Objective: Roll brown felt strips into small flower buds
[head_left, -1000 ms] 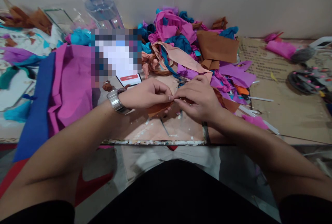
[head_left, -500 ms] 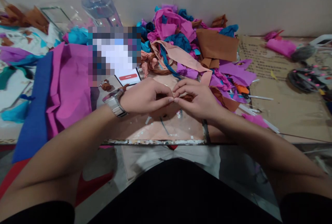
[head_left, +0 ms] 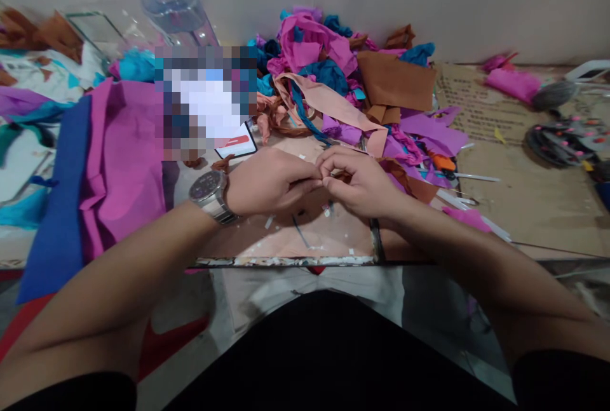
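Observation:
My left hand (head_left: 269, 181), with a metal watch (head_left: 210, 194) on its wrist, and my right hand (head_left: 359, 182) meet fingertip to fingertip over a glass sheet (head_left: 286, 242) lying on the table. Both hands are closed in a pinch on a small brown piece of crepe paper (head_left: 340, 176), of which only a sliver shows between the fingers. Just behind the hands lies a heap of crepe paper scraps (head_left: 333, 74) in pink, teal, brown and purple.
A plastic water bottle (head_left: 171, 4) stands at the back left. Folded pink paper (head_left: 124, 157) and blue paper (head_left: 60, 208) lie left of the hands. Cardboard (head_left: 515, 188) covers the table on the right, with a dark coil of wire (head_left: 557, 144) and white sticks (head_left: 469, 177).
The brown paper that hung out below my hands a second ago is now almost wholly gathered inside my fingers. My left wrist has turned so the watch face shows.

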The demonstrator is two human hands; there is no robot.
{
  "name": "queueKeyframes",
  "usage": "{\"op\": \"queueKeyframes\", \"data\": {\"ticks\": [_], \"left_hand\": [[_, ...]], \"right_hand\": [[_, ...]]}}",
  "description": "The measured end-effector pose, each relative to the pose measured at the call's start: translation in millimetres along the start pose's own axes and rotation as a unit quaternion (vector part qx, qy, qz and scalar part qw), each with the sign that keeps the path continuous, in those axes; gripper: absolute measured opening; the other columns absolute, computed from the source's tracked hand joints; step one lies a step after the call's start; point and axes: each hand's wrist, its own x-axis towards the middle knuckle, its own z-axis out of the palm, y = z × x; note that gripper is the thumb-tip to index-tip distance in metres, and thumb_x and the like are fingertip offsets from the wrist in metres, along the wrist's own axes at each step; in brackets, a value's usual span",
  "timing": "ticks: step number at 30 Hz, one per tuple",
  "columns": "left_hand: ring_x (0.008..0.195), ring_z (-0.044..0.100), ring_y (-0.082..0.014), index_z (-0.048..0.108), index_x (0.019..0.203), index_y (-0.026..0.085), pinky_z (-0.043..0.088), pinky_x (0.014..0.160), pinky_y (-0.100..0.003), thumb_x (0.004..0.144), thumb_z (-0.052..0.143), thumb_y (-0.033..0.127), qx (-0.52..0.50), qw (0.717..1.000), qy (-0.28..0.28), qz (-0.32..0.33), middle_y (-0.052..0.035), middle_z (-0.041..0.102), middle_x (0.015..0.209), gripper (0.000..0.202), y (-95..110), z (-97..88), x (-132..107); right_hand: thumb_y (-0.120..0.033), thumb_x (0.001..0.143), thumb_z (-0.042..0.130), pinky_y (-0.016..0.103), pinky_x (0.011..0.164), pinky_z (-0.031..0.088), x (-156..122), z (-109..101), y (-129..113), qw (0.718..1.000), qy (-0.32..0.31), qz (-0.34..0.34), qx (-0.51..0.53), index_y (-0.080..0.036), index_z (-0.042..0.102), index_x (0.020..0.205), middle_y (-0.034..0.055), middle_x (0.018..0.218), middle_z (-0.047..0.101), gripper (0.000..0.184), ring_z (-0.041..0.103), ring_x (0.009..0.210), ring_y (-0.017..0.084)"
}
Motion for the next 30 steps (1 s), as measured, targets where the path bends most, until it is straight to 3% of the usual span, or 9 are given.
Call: {"op": "queueKeyframes", "data": {"ticks": [7,19,26,30], "left_hand": [[0.051,0.054,-0.0082,0.079,0.089,0.018,0.034,0.056,-0.022,0.100,0.057,0.034,-0.089,0.993,-0.029,-0.072,0.0013,0.070,0.063,0.029,0,-12.0,4],[0.059,0.056,-0.0087,0.077,0.088,0.016,0.039,0.059,-0.021,0.100,0.058,0.040,-0.221,0.963,-0.091,-0.121,0.0017,0.070,0.070,0.033,-5,-8.3,3],[0.053,0.051,-0.0078,0.072,0.080,0.015,0.037,0.052,-0.019,0.101,0.057,0.042,-0.314,0.927,-0.119,-0.165,0.0018,0.063,0.061,0.037,-6,-13.6,5],[0.053,0.051,-0.0080,0.074,0.082,0.015,0.036,0.052,-0.020,0.101,0.058,0.044,-0.295,0.932,-0.110,-0.180,0.0008,0.065,0.062,0.038,-7,-14.7,5]], "right_hand": [[-0.022,0.092,0.070,0.037,0.090,0.053,-2,0,7,0.999,0.040,-0.001,0.005,-0.022,0.071,0.091,0.0055,0.102,0.073,0.001,0.068,0.099,0.021],[-0.012,0.087,0.067,0.034,0.086,0.052,-2,-1,7,0.999,0.029,-0.005,0.015,-0.020,0.067,0.082,0.0042,0.097,0.072,0.009,0.067,0.092,0.019],[-0.021,0.090,0.069,0.034,0.083,0.053,0,-1,7,0.997,0.068,0.004,0.026,-0.021,0.067,0.082,0.0047,0.096,0.072,0.008,0.067,0.090,0.019],[-0.023,0.091,0.068,0.034,0.083,0.054,0,-2,7,0.997,0.072,0.007,0.027,-0.020,0.067,0.082,0.0053,0.097,0.072,0.009,0.067,0.090,0.019]]}}
